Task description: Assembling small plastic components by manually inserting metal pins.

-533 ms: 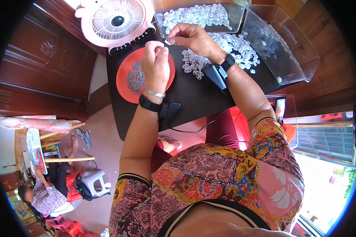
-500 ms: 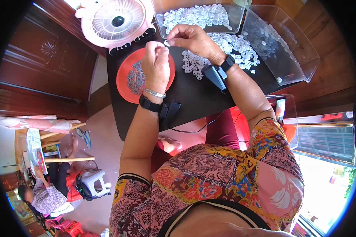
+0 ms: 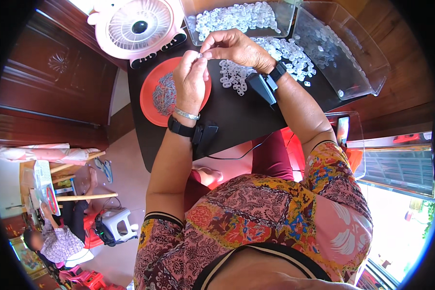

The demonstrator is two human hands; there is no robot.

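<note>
My left hand [image 3: 190, 79] is closed in a pinch above the right part of a round red plate [image 3: 149, 107]. A small white plastic piece shows at its fingertips, mostly covered by fingers. My right hand [image 3: 238, 50] meets it there, thumb and forefinger pressed together; what they grip is too small to make out. On the plate lies a heap of thin grey metal pins [image 3: 163, 94]. A loose pile of small white plastic pieces with holes [image 3: 292, 58] spreads over the dark table [image 3: 237, 116] beneath and right of my right hand.
A clear bin [image 3: 287, 21] of white pieces stands behind my hands. Another clear bin [image 3: 372, 72] is at the far right. A pink fan [image 3: 139, 26] stands at the back left. A cable [image 3: 241, 157] hangs below the table edge. Another person [image 3: 63, 241] sits at the lower left.
My right hand has shifted slightly left, and its fingertips now touch those of my left hand, where a small gap showed before. The whole view has shifted slightly.
</note>
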